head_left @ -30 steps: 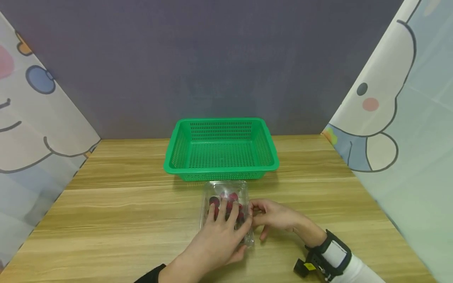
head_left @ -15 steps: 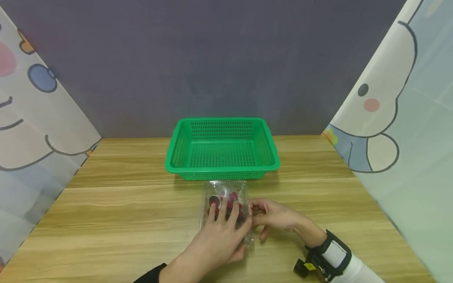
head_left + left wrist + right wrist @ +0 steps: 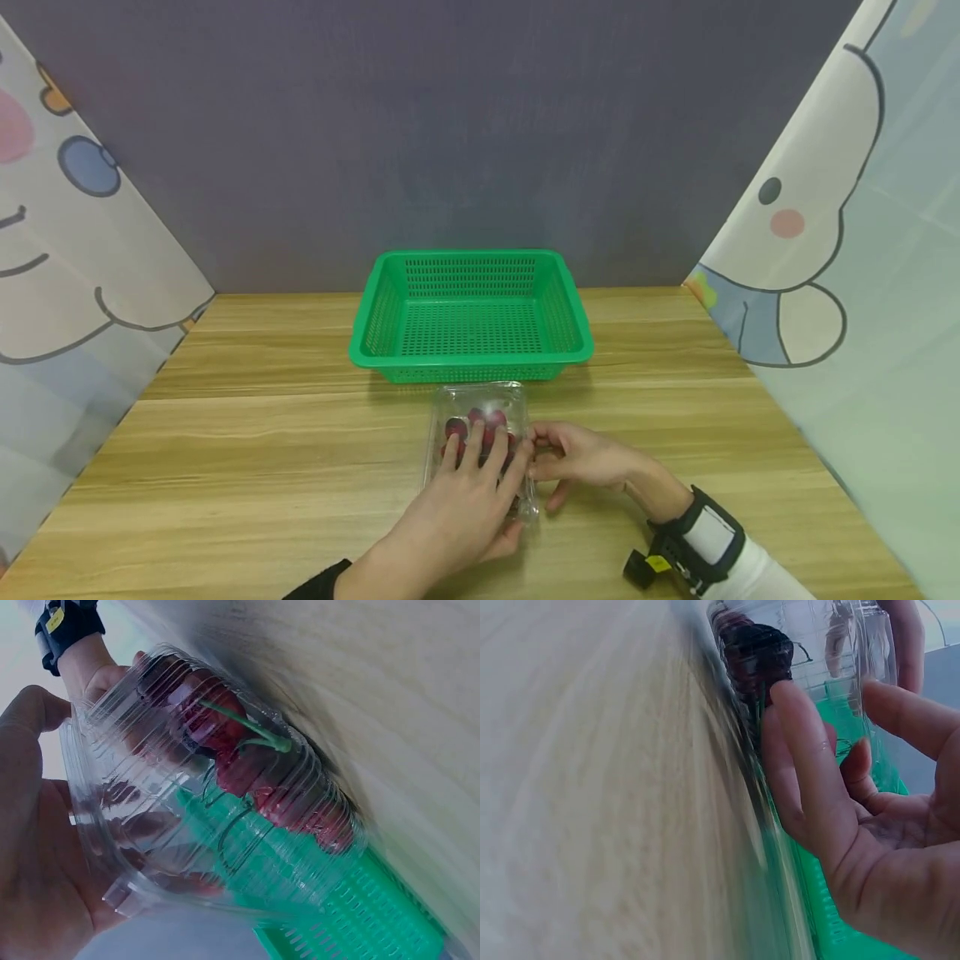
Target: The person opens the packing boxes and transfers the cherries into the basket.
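A clear plastic clamshell box (image 3: pixel 480 393) of dark red cherries (image 3: pixel 456 428) lies on the table. My left hand (image 3: pixel 459 504) rests on its lid with fingers spread and nearly straight; the thumb is by the near edge in the left wrist view. At the box's right side, my right hand (image 3: pixel 585 457) has bent fingers. Its thumb (image 3: pixel 900 712) is at the rim and its fingertips touch the side wall, pinching the edge. A green stem (image 3: pixel 247 724) shows among the cherries through the ribbed wall. My left hand covers part of the lid.
A green perforated plastic basket (image 3: pixel 471 360) stands just beyond the box, with nothing in it. The wooden table (image 3: pixel 262 442) ends at a dark back wall (image 3: pixel 465 150). Panels with cartoon prints (image 3: pixel 795 217) flank both sides.
My left index finger has shifted slightly forward along the lid's right side. The cherries appear to have moved a little under the lid. My right hand stays at the same edge.
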The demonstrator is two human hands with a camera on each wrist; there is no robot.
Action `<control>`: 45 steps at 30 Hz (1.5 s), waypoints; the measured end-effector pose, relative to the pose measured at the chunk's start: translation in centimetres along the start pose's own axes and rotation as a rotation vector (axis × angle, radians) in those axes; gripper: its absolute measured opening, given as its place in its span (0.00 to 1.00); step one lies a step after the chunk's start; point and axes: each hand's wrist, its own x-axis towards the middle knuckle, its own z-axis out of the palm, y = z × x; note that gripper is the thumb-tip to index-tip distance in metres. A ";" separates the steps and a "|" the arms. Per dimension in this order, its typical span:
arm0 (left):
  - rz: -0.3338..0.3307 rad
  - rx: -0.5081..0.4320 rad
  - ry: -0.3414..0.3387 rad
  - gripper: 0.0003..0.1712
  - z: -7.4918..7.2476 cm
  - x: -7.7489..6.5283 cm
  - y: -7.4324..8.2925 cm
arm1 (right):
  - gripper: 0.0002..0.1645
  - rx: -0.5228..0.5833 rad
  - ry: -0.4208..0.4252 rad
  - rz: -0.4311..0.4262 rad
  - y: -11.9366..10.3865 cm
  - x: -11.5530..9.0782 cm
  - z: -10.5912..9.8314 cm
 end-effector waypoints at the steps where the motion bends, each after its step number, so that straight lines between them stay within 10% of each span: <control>1: -0.002 0.008 -0.008 0.49 -0.1 0.0 0.0 | 0.28 0.002 0.007 0.000 0.0 0.0 0.0; 25: 0.075 -0.140 -0.213 0.50 -0.9 0.2 -1.9 | 0.10 -0.049 0.140 -0.015 -0.1 0.5 0.8; 45: 0.110 -0.056 -0.201 0.41 -1.3 0.1 -1.5 | 0.05 -0.077 0.151 -0.039 -0.3 0.6 0.9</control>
